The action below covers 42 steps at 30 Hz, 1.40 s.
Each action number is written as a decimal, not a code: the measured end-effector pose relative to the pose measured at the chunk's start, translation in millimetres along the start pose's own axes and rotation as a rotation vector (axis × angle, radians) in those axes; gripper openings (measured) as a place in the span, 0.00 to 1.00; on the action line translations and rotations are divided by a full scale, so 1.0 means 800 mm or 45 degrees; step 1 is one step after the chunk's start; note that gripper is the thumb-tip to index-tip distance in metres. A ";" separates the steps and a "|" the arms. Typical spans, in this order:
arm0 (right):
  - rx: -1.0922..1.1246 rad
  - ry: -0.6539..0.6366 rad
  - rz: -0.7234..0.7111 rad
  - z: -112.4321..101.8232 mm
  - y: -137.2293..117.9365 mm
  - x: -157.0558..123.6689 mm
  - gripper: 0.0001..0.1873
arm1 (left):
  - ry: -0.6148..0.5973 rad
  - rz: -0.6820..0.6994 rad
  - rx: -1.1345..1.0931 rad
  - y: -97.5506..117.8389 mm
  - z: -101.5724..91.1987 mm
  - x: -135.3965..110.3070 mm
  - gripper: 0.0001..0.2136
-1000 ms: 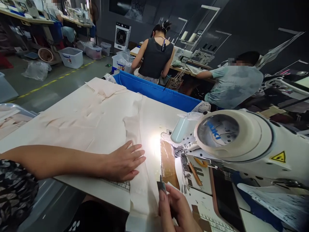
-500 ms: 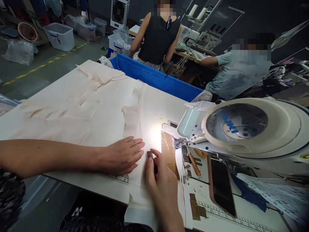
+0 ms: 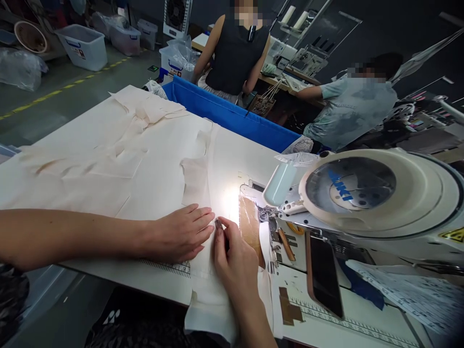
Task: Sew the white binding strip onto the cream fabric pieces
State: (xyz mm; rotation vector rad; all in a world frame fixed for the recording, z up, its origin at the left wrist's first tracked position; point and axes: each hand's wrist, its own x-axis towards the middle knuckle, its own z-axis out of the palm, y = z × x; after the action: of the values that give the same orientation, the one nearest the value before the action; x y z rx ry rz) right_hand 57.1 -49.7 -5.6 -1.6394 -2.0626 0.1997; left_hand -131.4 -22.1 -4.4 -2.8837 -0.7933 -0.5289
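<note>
My left hand (image 3: 184, 233) lies flat on a strip of pale cream fabric (image 3: 203, 275), fingers stretched out toward the right. Closed around a small dark object with a flat, metallic-looking end (image 3: 218, 224), my right hand (image 3: 237, 261) rests on the same strip. The object's tip is just beside my left fingertips; most of it is hidden in the palm, so I cannot make out its kind. The fabric hangs over the table's front edge. Right of my hands stands a white sewing machine (image 3: 409, 193), its lamp lighting the cloth.
More cream fabric pieces (image 3: 83, 179) lie on the white table (image 3: 159, 159). A phone (image 3: 324, 275), a wooden-handled tool (image 3: 286, 244) and a printed paper (image 3: 406, 295) sit by the machine. Behind the table hangs a blue cloth trough (image 3: 232, 113); two people work beyond it.
My right hand has moved slightly up and left along the fabric, bringing the small dark object closer to my left fingertips. My left hand stays flat. The whole view has shifted a little.
</note>
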 end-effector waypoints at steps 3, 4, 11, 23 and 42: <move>-0.066 -0.003 -0.010 -0.002 -0.004 0.005 0.13 | 0.007 0.004 -0.002 0.000 0.001 0.001 0.19; -0.087 -0.006 -0.018 -0.003 -0.005 0.007 0.13 | 0.008 0.005 -0.002 0.000 0.001 0.001 0.19; -0.165 -0.057 -0.111 -0.010 -0.009 0.006 0.12 | -0.043 -0.001 0.002 0.001 -0.005 0.004 0.19; 0.155 -0.062 0.132 -0.038 -0.003 -0.029 0.12 | -0.114 -0.004 -0.047 0.004 -0.008 0.003 0.19; -0.122 0.023 -0.060 -0.015 -0.011 -0.023 0.12 | -0.167 0.044 -0.062 0.006 -0.015 -0.002 0.20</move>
State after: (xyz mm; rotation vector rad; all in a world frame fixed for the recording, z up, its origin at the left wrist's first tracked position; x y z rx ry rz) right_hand 57.5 -71.5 3.1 -1.6399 -2.1248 0.0703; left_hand -133.6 -29.5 6.6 -2.9970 -0.7556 -0.3635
